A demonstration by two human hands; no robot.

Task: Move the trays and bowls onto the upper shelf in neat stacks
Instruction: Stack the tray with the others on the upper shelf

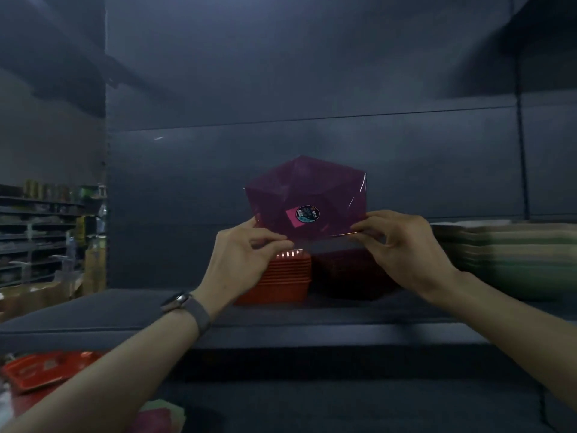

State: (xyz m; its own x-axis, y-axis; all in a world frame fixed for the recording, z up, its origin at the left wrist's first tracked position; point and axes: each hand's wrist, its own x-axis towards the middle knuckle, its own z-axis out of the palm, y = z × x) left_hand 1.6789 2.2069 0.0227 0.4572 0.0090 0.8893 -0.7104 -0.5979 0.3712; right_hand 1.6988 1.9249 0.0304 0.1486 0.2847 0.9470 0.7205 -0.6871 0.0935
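Right now we hold the purple bowl [304,198] in the air before the dark back panel [312,89], tipped nearly upright so its base and a round sticker [306,214] face us. Our left hand [246,254] pinches the bowl's lower left rim between thumb and fingers [268,242]. Our right hand [402,245] pinches the lower right rim the same way, both grips at the very edge.

Directly below the bowl, on the upper shelf [125,310], sits a dark stack [343,273] that we judge to be more bowls of this kind (the light is too dim to be sure). Below the bowl and to its left stands an orange tray stack [281,279], just beside the dark one. Well to the bowl's right is a blurred green tray stack [512,257].

We take the step in hand to be adding this bowl to the dark stack. The next move calls for tipping the bowl level, matching its corners to the stack beneath, lowering it until it nests, then releasing both rims.

There is open air above the bowl. The edges to mind are the orange stack's rim under our left hand and the green stack to the right. Far below and left of the bowl, a red tray [46,368] is not yet shelved.
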